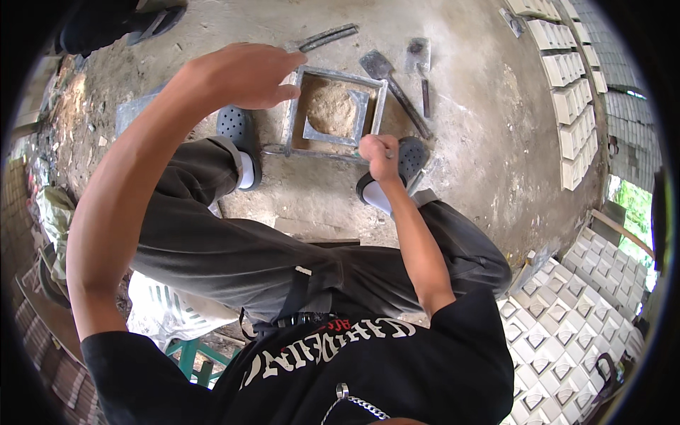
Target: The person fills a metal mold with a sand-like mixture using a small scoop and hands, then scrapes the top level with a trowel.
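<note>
On the floor between my feet sits a square grey metal mould (383, 106). Pale, sandy powder (331, 106) lies inside it, within a smaller metal insert (361, 113) with a curved inner edge. My left hand (248, 74) is over the mould's far left corner, fingers stretched and thumb apart; whether it touches the rim I cannot tell. At the near right corner my right hand (380, 154) is closed in a fist. What it grips is mostly hidden by the fingers. A thin metal rod (276, 149) runs along the mould's near side.
Right of the mould lie a flat shovel-like trowel (377, 65) and a smaller blade (418, 53) by a short bar (426, 98). Two metal bars (329, 37) lie beyond. Pale blocks (567, 103) line the right; patterned blocks (567, 340) are stacked lower right. Another person's shoe (157, 25) shows far left.
</note>
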The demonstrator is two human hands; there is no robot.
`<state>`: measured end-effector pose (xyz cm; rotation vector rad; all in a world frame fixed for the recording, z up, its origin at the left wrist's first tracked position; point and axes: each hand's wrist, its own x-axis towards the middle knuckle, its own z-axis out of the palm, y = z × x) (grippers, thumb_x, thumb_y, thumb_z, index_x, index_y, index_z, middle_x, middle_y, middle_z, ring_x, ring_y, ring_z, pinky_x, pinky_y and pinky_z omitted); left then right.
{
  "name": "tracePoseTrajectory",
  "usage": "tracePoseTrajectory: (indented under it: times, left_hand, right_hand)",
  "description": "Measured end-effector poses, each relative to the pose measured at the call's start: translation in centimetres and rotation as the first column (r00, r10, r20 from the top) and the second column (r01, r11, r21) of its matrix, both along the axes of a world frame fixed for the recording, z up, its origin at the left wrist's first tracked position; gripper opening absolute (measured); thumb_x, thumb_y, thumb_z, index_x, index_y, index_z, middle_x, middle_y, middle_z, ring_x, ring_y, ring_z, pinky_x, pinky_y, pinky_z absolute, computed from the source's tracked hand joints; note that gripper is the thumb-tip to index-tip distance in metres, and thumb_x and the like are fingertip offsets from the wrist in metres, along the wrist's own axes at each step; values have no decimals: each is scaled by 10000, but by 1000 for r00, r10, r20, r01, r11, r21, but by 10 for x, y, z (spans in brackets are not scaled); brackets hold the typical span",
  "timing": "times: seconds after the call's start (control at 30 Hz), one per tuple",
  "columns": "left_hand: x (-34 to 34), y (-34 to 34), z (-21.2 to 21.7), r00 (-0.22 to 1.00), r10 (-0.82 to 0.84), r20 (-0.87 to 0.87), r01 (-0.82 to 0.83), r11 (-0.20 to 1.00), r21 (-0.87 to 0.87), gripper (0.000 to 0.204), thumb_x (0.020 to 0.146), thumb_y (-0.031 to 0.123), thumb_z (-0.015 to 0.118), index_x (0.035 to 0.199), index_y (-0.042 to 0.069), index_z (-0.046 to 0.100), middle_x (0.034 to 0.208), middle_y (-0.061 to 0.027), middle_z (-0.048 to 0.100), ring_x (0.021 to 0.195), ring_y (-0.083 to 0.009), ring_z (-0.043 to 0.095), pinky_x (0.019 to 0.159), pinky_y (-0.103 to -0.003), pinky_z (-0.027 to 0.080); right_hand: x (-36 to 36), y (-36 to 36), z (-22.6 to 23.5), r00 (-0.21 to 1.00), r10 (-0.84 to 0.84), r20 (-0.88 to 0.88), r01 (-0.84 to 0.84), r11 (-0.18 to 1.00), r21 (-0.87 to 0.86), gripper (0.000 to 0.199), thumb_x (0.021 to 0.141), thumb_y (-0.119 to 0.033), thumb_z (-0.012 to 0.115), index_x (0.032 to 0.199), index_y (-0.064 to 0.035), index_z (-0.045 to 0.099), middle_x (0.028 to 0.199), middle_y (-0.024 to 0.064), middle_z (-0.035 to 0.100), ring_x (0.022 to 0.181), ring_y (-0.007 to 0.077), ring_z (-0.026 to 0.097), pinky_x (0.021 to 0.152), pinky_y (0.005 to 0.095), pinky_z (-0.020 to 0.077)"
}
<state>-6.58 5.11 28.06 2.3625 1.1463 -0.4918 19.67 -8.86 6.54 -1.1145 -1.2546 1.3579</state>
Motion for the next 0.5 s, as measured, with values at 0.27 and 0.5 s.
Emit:
tracePoseTrajectory:
  times: [0.27, 0.5]
  left_hand:
    - [4, -4, -9, 1000, -23, 0, 23, 1000, -10, 521, 929, 349, 521, 1372, 101, 406, 1237, -146, 569, 1164, -317, 520, 993, -433, 399]
    - [-3, 1, -8, 1000, -14, 19, 13, 999, 46, 522, 928, 350, 522, 1369, 96, 408, 1231, -154, 571, 1156, -324, 523, 984, -433, 404]
  right_hand:
    - [-15, 7, 8, 994, 48, 97, -50, 998, 24, 362, 871, -107, 432, 543, -52, 288, 516, -24, 274, 480, 75, 219, 457, 280, 180]
    - [-13, 5, 14, 999, 8, 41, -7, 1000, -27, 371, 881, -124, 453, 550, -16, 324, 507, -3, 269, 470, 89, 259, 445, 293, 215]
